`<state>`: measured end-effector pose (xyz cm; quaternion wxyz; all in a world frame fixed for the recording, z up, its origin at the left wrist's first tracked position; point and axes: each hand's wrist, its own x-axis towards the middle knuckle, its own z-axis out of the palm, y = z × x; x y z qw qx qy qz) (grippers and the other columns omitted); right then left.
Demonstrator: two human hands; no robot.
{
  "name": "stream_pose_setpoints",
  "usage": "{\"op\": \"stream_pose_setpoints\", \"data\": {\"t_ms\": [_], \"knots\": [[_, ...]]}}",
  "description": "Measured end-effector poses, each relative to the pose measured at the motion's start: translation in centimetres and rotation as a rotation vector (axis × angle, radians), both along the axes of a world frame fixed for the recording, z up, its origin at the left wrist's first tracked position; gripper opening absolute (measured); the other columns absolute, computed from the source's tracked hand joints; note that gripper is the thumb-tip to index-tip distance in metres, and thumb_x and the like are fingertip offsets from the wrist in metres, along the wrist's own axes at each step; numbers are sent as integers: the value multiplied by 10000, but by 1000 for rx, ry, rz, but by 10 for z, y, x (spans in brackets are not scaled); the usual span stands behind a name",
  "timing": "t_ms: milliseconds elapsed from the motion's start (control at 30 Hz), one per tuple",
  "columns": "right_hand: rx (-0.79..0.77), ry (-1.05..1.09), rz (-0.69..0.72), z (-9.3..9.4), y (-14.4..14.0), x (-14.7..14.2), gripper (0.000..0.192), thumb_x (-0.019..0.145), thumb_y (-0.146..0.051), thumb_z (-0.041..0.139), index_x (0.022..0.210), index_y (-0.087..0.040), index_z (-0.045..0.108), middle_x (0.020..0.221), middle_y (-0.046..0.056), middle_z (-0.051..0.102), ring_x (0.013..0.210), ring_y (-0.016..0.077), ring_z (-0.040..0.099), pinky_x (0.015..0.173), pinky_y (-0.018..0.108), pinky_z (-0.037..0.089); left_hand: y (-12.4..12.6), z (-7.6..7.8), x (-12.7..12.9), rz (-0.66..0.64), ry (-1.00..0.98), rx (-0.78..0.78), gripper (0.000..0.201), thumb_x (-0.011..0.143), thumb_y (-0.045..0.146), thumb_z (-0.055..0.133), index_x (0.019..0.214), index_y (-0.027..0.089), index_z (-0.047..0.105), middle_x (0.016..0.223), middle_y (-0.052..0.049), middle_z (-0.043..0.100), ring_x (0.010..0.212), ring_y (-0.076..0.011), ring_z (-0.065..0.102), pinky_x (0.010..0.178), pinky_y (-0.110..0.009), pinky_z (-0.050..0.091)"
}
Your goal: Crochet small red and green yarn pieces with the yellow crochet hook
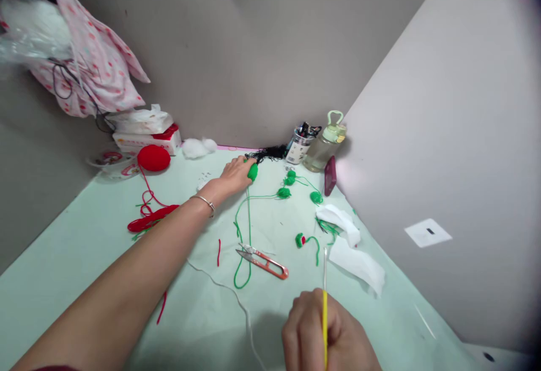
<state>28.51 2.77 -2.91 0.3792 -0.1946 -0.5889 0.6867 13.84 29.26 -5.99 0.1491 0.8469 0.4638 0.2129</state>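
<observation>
left hand (235,176) pinches green crochet piece (252,171) | right hand (325,334) clamps yellow crochet hook (324,309) | thread snips (262,261), green yarn strand (247,230) lie between | water bottle (324,142) behind

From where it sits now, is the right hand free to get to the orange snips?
Probably yes. The right hand lies near the orange snips with only bare table and thin yarn between, but its grip is shut on a yellow hook, which it would need to set down first.

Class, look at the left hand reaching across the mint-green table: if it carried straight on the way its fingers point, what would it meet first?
The left hand, touching a small green crocheted piece, points toward the back corner. It would probably meet the tangle of black thread first, though depth is hard to judge.
</observation>
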Motion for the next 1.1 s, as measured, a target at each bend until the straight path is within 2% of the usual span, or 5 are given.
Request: {"op": "stream_pose_setpoints", "data": {"t_ms": [367,600,767,933,1100], "knots": [[-83,54,71,-4,4,-1,578,911,-607,699,531,-223,497,650,4,564,575,93,549,575,211,520,-30,-7,33,-229,-128,-221,352,1014,355,673,1331,203,656,1373,-119,666,1138,-274,692,953,-494,606],[-61,47,84,2,4,0,593,934,-606,669,519,-217,504,602,-1,572,554,86,560,541,186,506,-19,35,-8,-236,-599,-475,209,1067,319,561,1151,149,650,1009,-62,712,843,-174,704,784,-367,613],[-113,119,136,-20,3,-4,478,933,-533,710,621,-176,653,580,23,641,470,86,596,522,178,534,-36,60,-23,-246,-845,-524,144,1033,196,506,894,199,545,778,13,575,510,-55,375,484,-202,339],[-216,302,82,-32,-3,-10,432,896,-482,760,641,-140,696,601,62,681,433,102,638,443,162,513,-69,82,-42,-346,-790,-596,74,944,179,640,870,178,640,792,-7,668,487,-50,319,458,-232,222],[-376,348,-230,-15,-2,-1,296,917,-427,767,1108,-201,760,640,-24,691,314,65,551,315,131,397,-125,101,-63,-562,-391,-622,80,935,175,646,890,199,708,840,6,745,768,-127,621,672,-242,424]]}}
